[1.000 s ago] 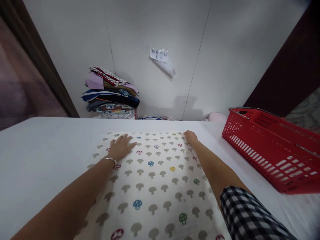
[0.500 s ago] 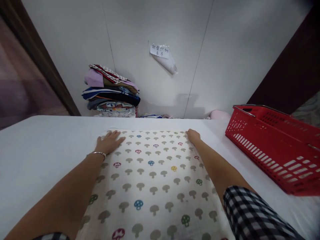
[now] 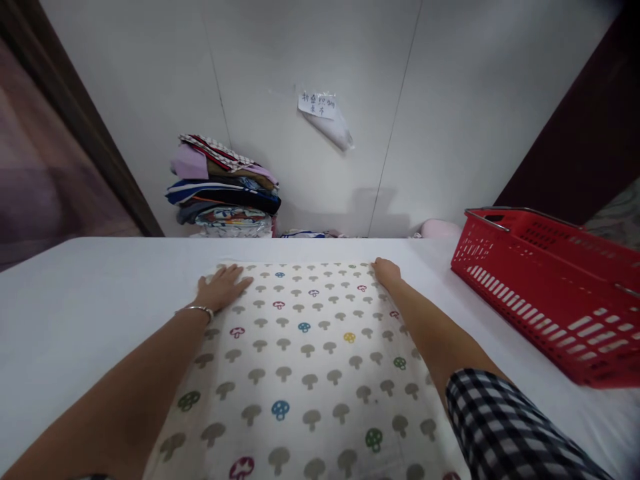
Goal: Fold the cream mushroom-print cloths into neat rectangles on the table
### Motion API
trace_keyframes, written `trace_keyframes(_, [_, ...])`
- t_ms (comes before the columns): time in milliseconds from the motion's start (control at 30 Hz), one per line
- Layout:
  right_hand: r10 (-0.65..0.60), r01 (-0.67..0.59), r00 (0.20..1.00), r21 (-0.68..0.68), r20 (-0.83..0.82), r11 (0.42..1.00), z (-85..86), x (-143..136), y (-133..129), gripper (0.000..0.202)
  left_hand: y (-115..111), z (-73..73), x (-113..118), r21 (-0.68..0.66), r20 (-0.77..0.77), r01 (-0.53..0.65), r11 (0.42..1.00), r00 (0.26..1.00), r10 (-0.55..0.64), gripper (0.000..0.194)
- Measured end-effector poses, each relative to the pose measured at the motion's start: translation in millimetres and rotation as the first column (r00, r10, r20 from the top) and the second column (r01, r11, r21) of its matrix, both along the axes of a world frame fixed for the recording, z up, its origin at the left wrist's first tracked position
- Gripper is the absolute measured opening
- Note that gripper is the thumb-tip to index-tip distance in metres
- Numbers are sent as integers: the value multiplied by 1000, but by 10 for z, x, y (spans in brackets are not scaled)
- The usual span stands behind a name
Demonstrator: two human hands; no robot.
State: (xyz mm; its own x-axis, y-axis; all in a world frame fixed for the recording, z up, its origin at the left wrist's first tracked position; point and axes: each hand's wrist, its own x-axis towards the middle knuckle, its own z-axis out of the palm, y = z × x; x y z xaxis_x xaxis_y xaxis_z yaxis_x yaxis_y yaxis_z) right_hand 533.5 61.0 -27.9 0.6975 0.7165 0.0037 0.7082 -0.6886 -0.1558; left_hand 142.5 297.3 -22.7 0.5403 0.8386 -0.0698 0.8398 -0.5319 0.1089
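Observation:
A cream cloth (image 3: pixel 310 347) printed with grey and coloured mushrooms lies spread flat in front of me, its near end running out of view. My left hand (image 3: pixel 223 287) rests flat on its far left corner, fingers spread, a silver bangle at the wrist. At the far right corner, my right hand (image 3: pixel 387 272) has its fingers closed on the edge of the cloth. The part pinched there is hidden by the hand.
A red plastic basket (image 3: pixel 540 300) with metal handles stands on the white tabletop (image 3: pixel 90 320) at the right. Behind the far edge, a stack of folded fabrics (image 3: pixel 225 190) leans by the wall. A handwritten paper (image 3: pixel 320 107) is taped to the wall.
Both hands keep their places at the far corners. My left hand has shifted very slightly to the right and nearer; the view has tilted a little.

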Motion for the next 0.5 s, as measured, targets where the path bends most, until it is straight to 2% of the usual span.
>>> trace_keyframes(133, [18, -21, 999, 82, 36, 996, 28, -53, -67, 36, -100, 48, -29, 79, 44, 44, 996, 998, -48, 70])
trace_keyframes(233, [145, -164, 982, 154, 124, 974, -12, -130, -91, 41, -146, 55, -68, 139, 12, 102, 985, 994, -104, 68])
trace_keyframes(333, [287, -290, 957, 70, 43, 955, -78, -199, -72, 54, -116, 20, -96, 102, -38, 60, 993, 998, -57, 71])
trace_keyframes(400, [280, -280, 958, 7, -63, 960, -108, -212, -44, 61, -67, -19, -104, 53, -33, 12, 999, 999, -10, 73])
trace_keyframes(500, [238, -243, 963, -26, -126, 970, -99, -203, -6, 64, -5, -55, -112, 29, 2, 7, 1000, 1000, -7, 75])
